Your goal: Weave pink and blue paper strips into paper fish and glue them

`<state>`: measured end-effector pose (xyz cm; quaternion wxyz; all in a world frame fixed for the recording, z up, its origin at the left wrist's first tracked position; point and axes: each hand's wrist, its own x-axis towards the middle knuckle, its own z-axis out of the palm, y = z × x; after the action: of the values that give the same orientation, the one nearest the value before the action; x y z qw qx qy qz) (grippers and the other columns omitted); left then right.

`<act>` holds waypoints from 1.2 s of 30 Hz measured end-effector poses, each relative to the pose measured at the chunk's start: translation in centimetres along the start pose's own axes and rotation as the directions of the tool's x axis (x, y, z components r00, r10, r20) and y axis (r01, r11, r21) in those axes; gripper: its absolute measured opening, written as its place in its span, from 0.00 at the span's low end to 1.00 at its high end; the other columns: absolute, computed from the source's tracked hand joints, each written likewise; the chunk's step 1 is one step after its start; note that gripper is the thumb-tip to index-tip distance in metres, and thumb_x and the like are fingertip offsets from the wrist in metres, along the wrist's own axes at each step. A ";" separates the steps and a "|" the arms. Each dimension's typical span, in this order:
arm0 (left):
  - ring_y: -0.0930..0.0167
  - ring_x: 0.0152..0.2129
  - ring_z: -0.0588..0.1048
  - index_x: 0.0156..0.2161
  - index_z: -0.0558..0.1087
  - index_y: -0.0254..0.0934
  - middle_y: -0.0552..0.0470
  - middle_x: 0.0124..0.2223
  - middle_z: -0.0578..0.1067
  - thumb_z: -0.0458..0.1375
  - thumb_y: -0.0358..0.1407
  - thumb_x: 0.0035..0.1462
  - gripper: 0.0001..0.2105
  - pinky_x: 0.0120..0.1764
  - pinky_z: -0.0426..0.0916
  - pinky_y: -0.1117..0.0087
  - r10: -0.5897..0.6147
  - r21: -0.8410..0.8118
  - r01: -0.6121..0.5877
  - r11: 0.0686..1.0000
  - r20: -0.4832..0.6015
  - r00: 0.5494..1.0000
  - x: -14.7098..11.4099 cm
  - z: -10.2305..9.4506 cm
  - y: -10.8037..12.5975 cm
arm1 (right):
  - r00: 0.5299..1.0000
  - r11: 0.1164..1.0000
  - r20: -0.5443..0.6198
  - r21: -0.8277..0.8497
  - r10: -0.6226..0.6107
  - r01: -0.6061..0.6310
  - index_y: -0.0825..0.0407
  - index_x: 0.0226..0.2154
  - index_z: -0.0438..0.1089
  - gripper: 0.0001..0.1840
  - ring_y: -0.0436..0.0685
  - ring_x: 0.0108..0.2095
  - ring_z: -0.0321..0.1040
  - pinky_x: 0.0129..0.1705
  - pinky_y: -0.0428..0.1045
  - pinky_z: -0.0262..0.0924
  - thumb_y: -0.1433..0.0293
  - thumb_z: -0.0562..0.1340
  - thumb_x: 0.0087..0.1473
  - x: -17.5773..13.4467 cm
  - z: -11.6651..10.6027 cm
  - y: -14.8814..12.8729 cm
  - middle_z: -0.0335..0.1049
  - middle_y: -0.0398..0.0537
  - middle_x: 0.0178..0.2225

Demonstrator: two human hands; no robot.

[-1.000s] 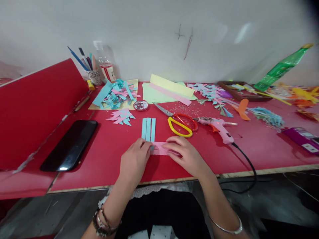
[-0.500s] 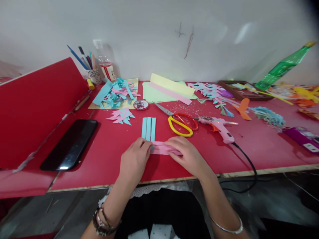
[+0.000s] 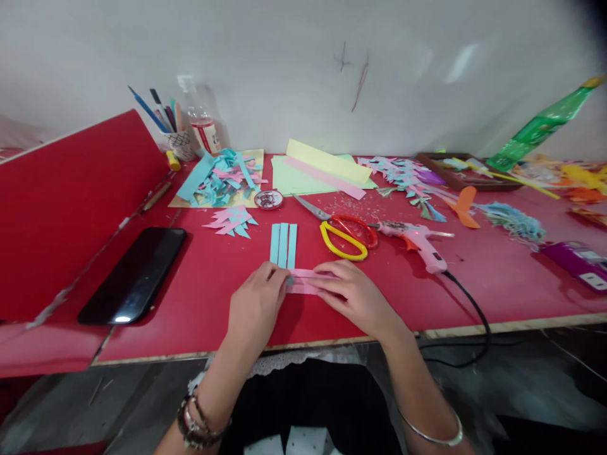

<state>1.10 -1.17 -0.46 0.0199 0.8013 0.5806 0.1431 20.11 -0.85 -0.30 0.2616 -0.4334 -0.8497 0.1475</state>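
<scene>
Pink paper strips (image 3: 300, 289) stretch side by side between my two hands, close to the table's front edge. My left hand (image 3: 260, 300) pinches their left end, where a bit of blue paper shows at the fingertips. On the right end is my right hand (image 3: 351, 296), its fingers slightly parted among the strips and gripping them. Three blue paper strips (image 3: 283, 245) lie upright just beyond my left fingertips. Farther off, a small woven pink and blue paper piece (image 3: 232, 221) rests on the table.
Scissors (image 3: 348, 240) and a pink glue gun (image 3: 417, 243) with a trailing cord lie ahead to the right. A black phone (image 3: 133, 275) is at left. Behind are cut paper scraps (image 3: 222, 180), paper sheets (image 3: 303, 180), a pen cup (image 3: 179, 145) and a brown tray (image 3: 467, 177).
My right fingers have shifted and parted a little, with the index finger now reaching between the pink strips. My left hand keeps its pinch in the same place.
</scene>
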 end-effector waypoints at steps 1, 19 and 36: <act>0.74 0.31 0.70 0.39 0.69 0.40 0.53 0.37 0.71 0.48 0.32 0.57 0.08 0.27 0.61 0.77 0.000 0.002 0.000 1.000 0.002 1.000 0.0 0.0 0.0 | 1.000 1.000 -0.002 0.004 -0.009 0.009 0.47 0.41 0.69 0.13 0.54 0.42 0.61 0.46 0.52 0.58 0.72 0.54 0.53 0.0 0.0 0.0 0.67 0.47 0.42; 0.73 0.32 0.70 0.39 0.69 0.41 0.52 0.38 0.71 0.48 0.32 0.57 0.09 0.27 0.61 0.77 -0.006 -0.005 0.006 1.000 -0.010 1.000 0.0 0.0 0.1 | 0.997 1.000 -0.066 0.001 0.025 -0.025 0.47 0.36 0.72 0.12 0.54 0.41 0.63 0.44 0.52 0.59 0.71 0.54 0.53 -0.2 0.0 0.1 0.68 0.48 0.40; 0.74 0.31 0.71 0.40 0.69 0.40 0.52 0.38 0.71 0.49 0.31 0.56 0.09 0.27 0.61 0.77 0.000 0.012 0.000 1.000 -0.012 1.000 -0.1 -0.1 0.0 | 0.999 1.000 -0.035 0.028 0.002 -0.001 0.46 0.38 0.71 0.12 0.54 0.43 0.63 0.45 0.53 0.59 0.68 0.54 0.54 -0.3 -0.2 0.1 0.68 0.48 0.42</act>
<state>1.08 -1.25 -0.34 0.0117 0.8006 0.5814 0.1446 20.39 -1.01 -0.27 0.2826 -0.4329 -0.8424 0.1521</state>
